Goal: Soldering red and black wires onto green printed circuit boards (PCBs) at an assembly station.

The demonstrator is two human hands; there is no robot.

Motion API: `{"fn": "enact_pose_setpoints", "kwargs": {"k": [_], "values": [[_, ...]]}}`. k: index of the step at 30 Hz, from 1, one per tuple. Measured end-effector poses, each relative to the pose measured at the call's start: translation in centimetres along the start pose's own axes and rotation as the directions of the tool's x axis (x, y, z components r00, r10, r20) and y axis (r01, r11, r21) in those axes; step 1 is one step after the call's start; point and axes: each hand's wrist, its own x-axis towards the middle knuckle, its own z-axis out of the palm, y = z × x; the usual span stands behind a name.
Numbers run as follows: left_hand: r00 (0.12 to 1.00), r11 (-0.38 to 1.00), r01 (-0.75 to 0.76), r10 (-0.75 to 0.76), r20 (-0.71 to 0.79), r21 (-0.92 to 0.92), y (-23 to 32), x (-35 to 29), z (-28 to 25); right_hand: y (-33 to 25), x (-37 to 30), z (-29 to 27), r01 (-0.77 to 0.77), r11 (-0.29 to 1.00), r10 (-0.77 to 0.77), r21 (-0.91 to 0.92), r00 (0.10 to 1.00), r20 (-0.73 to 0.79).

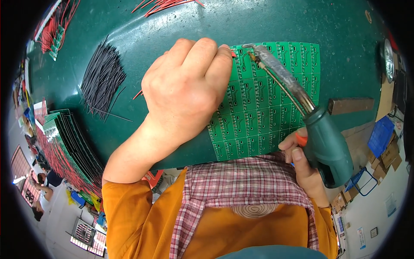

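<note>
A green panel of many small circuit boards [261, 108] lies on the green tabletop in front of me. My left hand [185, 82] is closed over its left part, knuckles up, and pinches a red wire [137, 94]. The wire's tail sticks out left of the hand, and a bit of red shows by the fingertips at the panel's top row. Most of the wire is hidden under the hand. In my right hand [303, 160] is a dark green soldering gun [328, 144] with an orange trigger. Its tip and thin feed tube reach the top row, just right of my left fingers.
Black wires [102, 77] lie heaped to the left. Nearer, a stack of panels with red wires [71, 146] stands at the left edge. More red wires [166, 6] lie at the far edge. A brown bar [350, 105] sits right of the panel. People [43, 194] are in the background.
</note>
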Motion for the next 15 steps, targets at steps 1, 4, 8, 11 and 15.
{"fn": "enact_pose_setpoints", "kwargs": {"k": [1, 4, 8, 11, 15], "values": [[1.0, 1.0, -0.001, 0.001, -0.001, 0.001, 0.1, 0.0, -0.1, 0.1, -0.1, 0.0, 0.001, 1.0, -0.001, 0.0, 1.0, 0.0], [0.999, 1.0, 0.001, -0.001, 0.035, 0.011, 0.0, 0.1, -0.2, 0.2, -0.3, 0.0, 0.002, 0.999, 0.0, 0.051, 0.999, -0.038], [0.999, 0.987, 0.037, -0.032, 0.031, -0.156, -0.5, 1.0, -1.4, 0.3, -0.2, -0.7, 0.017, 1.0, -0.016, 0.021, 1.0, -0.027], [0.994, 0.969, 0.071, -0.049, 0.1, -0.236, 0.0, 1.7, -1.9, 0.5, -0.4, -0.7, 0.052, 0.998, -0.052, 0.02, 0.998, -0.035], [0.986, 0.984, 0.047, -0.018, 0.168, -0.169, 0.8, 1.9, -1.1, 0.4, -0.1, -1.2, 0.048, 0.995, -0.044, -0.082, 0.998, 0.043]]}}
